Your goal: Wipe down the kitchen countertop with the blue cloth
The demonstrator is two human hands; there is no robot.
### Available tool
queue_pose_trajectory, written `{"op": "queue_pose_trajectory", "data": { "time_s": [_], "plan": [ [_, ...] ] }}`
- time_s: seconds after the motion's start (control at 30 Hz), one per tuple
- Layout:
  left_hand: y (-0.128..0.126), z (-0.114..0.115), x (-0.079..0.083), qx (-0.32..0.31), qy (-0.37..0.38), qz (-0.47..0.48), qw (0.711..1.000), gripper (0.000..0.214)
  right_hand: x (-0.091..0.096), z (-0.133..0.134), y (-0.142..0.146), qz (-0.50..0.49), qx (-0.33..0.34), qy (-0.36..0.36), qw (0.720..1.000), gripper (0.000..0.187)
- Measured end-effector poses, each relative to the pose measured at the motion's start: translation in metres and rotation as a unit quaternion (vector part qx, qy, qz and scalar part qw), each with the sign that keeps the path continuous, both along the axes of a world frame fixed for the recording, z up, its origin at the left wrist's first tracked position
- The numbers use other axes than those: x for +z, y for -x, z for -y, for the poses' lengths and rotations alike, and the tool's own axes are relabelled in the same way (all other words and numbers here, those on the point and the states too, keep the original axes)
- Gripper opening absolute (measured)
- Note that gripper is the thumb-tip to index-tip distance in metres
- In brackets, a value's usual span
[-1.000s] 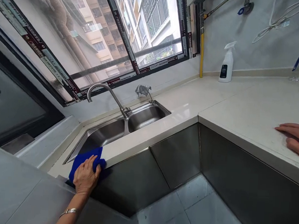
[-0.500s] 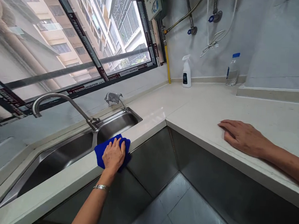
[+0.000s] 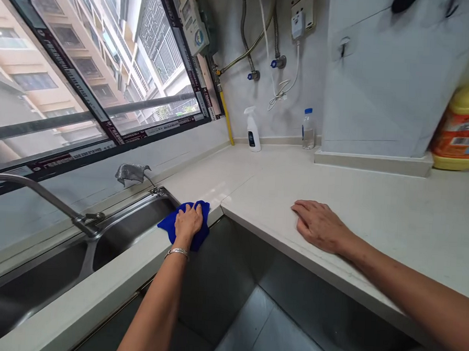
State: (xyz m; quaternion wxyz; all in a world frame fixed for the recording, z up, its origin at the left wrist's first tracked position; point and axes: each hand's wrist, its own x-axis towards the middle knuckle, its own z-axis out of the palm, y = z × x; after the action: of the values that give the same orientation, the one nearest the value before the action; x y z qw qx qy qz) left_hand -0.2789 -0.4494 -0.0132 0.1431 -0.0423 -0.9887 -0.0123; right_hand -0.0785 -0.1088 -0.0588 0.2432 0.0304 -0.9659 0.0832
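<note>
My left hand (image 3: 188, 223) presses a blue cloth (image 3: 199, 240) onto the counter strip between the sink's far end and the inner corner. Its fingers bend over the cloth, and part of the fabric hangs past the front edge. A metal bracelet (image 3: 178, 252) circles that wrist. On the right-hand run of the white countertop (image 3: 273, 190), my right hand (image 3: 320, 225) rests palm down near the front edge, fingers stretched out and nothing held. The double steel sink (image 3: 133, 222) lies left of the cloth.
A curved faucet (image 3: 56, 203) rises behind the sink, with a grey cloth (image 3: 131, 174) hung near the wall. Along the back stand a white spray bottle (image 3: 252, 132), a clear blue-capped bottle (image 3: 308, 131) and a yellow-and-orange jug (image 3: 463, 124). Dark cabinet fronts (image 3: 218, 263) drop below.
My left hand has slid the blue cloth along the counter, away from me toward the inner corner. The view has turned right, bringing the jug into sight. My right hand stays on the countertop.
</note>
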Motion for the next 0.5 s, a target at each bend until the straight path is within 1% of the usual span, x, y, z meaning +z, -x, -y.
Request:
{"op": "queue_pose_trajectory", "data": {
  "time_s": [0.13, 0.2, 0.27, 0.37, 0.43, 0.5],
  "plan": [
    [0.015, -0.031, 0.006, -0.016, 0.003, 0.029, 0.999, 0.063, 0.005, 0.004, -0.002, -0.005, -0.006, 0.013, 1.0, 0.033],
    [0.022, -0.05, 0.007, -0.034, 0.008, 0.044, 0.998, 0.062, 0.007, 0.006, -0.003, -0.008, -0.007, 0.02, 1.0, 0.031],
    [0.027, -0.074, 0.008, -0.067, 0.016, 0.061, 0.996, 0.06, 0.009, 0.007, -0.003, -0.009, -0.008, 0.028, 1.0, 0.03],
    [0.031, -0.113, 0.008, -0.135, 0.028, 0.087, 0.987, 0.059, 0.011, 0.007, -0.002, 0.001, -0.006, 0.04, 0.999, 0.028],
    [0.027, -0.134, 0.009, -0.178, 0.038, 0.105, 0.978, 0.06, 0.012, 0.004, 0.0, 0.003, -0.022, 0.066, 0.998, 0.03],
    [0.014, -0.151, 0.011, -0.217, 0.05, 0.121, 0.967, 0.06, 0.012, -0.001, 0.004, -0.021, -0.059, 0.118, 0.991, 0.035]
  ]
}}
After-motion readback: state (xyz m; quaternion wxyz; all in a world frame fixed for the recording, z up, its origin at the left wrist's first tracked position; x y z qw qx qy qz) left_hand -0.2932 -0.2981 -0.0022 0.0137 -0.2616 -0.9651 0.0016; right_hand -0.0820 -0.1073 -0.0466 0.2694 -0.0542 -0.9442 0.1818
